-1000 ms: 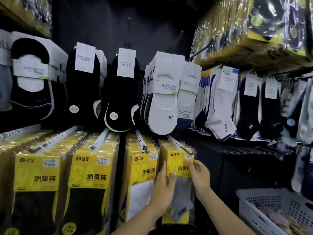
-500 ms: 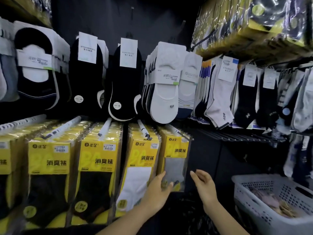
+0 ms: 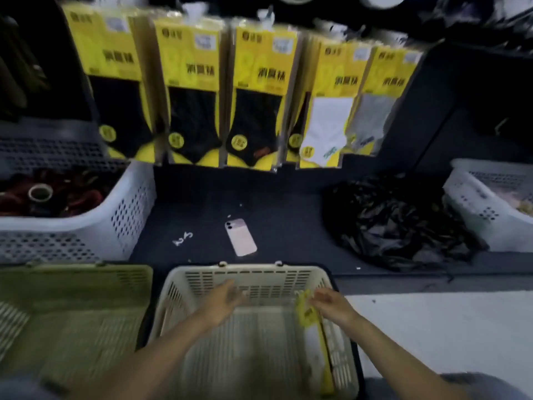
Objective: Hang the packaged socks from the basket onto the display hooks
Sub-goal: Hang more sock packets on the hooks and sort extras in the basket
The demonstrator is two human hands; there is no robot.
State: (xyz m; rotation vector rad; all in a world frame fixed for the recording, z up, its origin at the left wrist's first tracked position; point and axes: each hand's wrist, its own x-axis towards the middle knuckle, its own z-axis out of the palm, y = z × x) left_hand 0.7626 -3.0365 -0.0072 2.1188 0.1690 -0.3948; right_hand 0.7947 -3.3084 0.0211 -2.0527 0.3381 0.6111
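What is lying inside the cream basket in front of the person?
One yellow sock package leans on the right wall of the basket, by the right hand. The forearms cover part of its bottom.

My left hand (image 3: 223,298) and right hand (image 3: 331,306) have left the hanging gray pack (image 3: 372,111) and come down into the cream basket (image 3: 248,268). My right hand is now by a yellow sock pack (image 3: 307,313) there.

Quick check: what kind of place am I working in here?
Most likely a sock shop or stockroom aisle: yellow sock packs hang in a row on a dark display wall, and perforated plastic baskets stand below.
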